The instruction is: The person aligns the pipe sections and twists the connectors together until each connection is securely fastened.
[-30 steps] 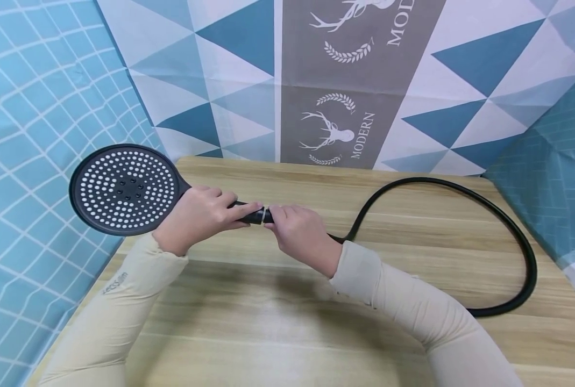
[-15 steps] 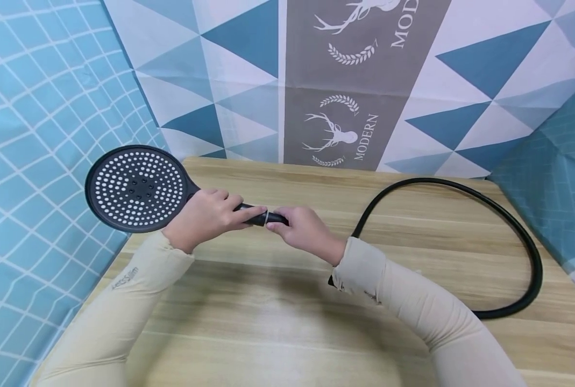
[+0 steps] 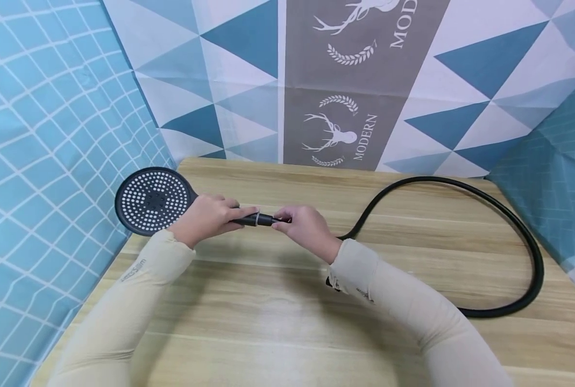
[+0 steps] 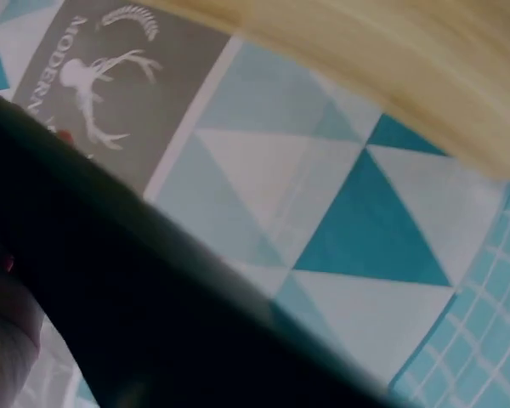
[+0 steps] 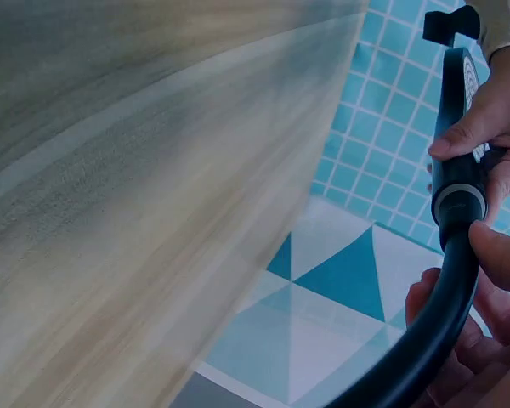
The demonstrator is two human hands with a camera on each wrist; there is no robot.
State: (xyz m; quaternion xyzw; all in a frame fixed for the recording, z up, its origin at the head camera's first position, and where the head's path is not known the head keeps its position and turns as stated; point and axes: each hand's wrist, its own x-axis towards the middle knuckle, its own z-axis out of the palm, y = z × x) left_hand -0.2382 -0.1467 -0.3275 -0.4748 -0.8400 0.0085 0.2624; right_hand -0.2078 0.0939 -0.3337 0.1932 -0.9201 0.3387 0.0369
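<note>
A round black shower head (image 3: 154, 201) with white nozzle dots faces up at the left in the head view. My left hand (image 3: 207, 217) grips its handle, forefinger stretched along it. My right hand (image 3: 309, 228) pinches the black hose (image 3: 524, 231) just behind its end fitting (image 3: 266, 220), which meets the handle at a pale ring. The right wrist view shows the thumb (image 5: 501, 255) and fingers around the hose close to that joint. A large dark blurred shape (image 4: 127, 246) covers much of the left wrist view; part of the left hand shows at its edge.
The hose loops across the right side of the wooden table (image 3: 268, 333). A small black piece (image 3: 332, 283) shows beside the right cuff. Patterned sheeting (image 3: 248, 97) rises behind the table, with blue tile-pattern sheeting (image 3: 40, 161) at the left and teal sheeting (image 3: 558, 161) at the right.
The shower head has moved to the right, then dropped lower. My right fingers have shifted their hold on the hose end, and more of the fitting now shows beside the pale ring.
</note>
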